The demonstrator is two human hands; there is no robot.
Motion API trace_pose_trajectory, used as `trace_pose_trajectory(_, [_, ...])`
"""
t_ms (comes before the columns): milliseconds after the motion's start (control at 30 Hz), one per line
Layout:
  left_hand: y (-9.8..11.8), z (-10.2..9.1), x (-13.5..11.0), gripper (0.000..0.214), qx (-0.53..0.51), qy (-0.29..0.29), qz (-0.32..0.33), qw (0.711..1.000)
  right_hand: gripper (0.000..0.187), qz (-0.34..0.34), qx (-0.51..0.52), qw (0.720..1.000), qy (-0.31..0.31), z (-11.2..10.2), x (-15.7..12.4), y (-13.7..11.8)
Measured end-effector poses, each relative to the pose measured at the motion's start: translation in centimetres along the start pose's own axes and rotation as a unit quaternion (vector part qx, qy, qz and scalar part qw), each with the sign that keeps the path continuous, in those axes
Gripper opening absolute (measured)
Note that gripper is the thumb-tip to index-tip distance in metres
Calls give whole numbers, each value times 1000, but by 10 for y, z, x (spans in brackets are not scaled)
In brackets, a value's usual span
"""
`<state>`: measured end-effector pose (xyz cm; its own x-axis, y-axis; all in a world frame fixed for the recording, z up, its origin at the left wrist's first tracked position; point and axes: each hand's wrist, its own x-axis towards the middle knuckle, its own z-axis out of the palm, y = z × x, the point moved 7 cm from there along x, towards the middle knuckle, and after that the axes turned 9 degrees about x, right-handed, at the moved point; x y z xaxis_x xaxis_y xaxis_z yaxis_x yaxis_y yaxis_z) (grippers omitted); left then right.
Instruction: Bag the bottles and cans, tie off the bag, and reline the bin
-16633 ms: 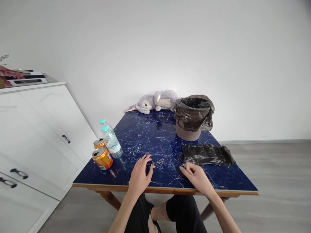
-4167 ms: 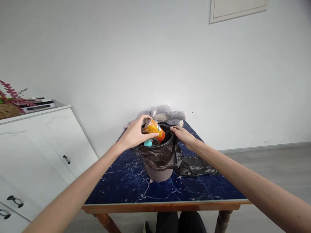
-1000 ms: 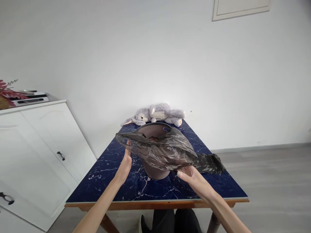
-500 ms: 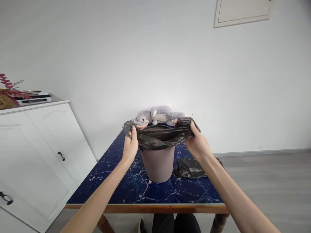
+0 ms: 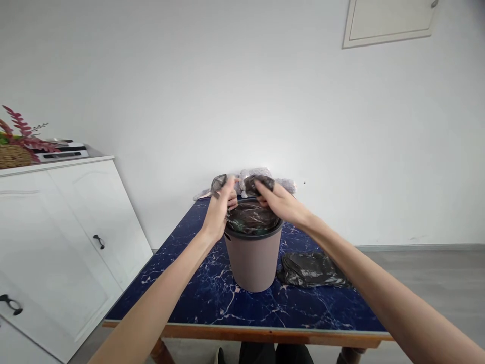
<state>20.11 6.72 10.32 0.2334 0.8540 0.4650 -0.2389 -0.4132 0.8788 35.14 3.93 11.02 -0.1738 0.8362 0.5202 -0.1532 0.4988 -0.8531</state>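
A taupe trash can with a dark rim stands upright on the blue marbled table. A thin black trash bag hangs inside its mouth, and bunched parts of it rise above the rim. At the left of the rim, my left hand is closed on one bunched edge of the bag. My right hand grips the other edge at the right, slightly blurred. Both hands are above the can's opening, close together. To the right of the can lies a folded black plastic bundle.
A grey plush toy lies at the table's back edge against the wall, partly hidden by my hands. On the left stands a white cabinet with a woven basket of red-leaved sprigs on top.
Both hands have come closer together, and the stretched bag mouth has dropped into the can, showing its front rim. The view has shifted slightly.
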Motion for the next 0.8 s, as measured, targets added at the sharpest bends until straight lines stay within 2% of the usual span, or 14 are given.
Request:
trace_pose_trajectory(100, [0, 4, -3, 43, 111, -5, 26, 993, 33, -29, -156, 985, -75, 20, 1, -6])
trace_pose_trajectory(167, [-3, 0, -6, 41, 114, 20, 22, 993, 30, -11, -175, 980, -98, 24, -2, -4])
trace_pose_trajectory(233, [-7, -7, -8, 43, 99, 63, 9, 993, 26, 21, -137, 987, -83, 19, -6, -2])
trace_pose_trajectory(333, [-10, -16, -10, 49, 93, 104, -8, 990, 30, 70, -34, 995, -63, 8, -15, 2])
trace_pose_trajectory(467, [-9, -21, -11, 56, 67, 118, -20, 991, 44, 124, -1, 983, -132, 11, -22, 12])
trace_pose_trajectory(533, [-7, -19, -10, 55, 59, 95, -12, 994, 50, 120, 61, 987, -90, 10, -18, 15])
trace_pose_trajectory(600, [-6, -15, -9, 53, 60, 55, 1, 997, 49, 115, 144, 983, 14, 4, -11, 20])
trace_pose_trajectory(667, [-4, -11, -11, 52, 82, 3, 17, 996, 44, 132, 172, 971, 99, 1, -7, 28])
trace_pose_trajectory(733, [0, -7, -13, 51, 139, -52, 40, 988, 44, 157, 152, 968, 124, 4, -4, 34])
trace_pose_trajectory(800, [9, -4, -17, 51, 226, -90, 78, 967, 47, 174, 132, 970, 108, 10, -5, 36])
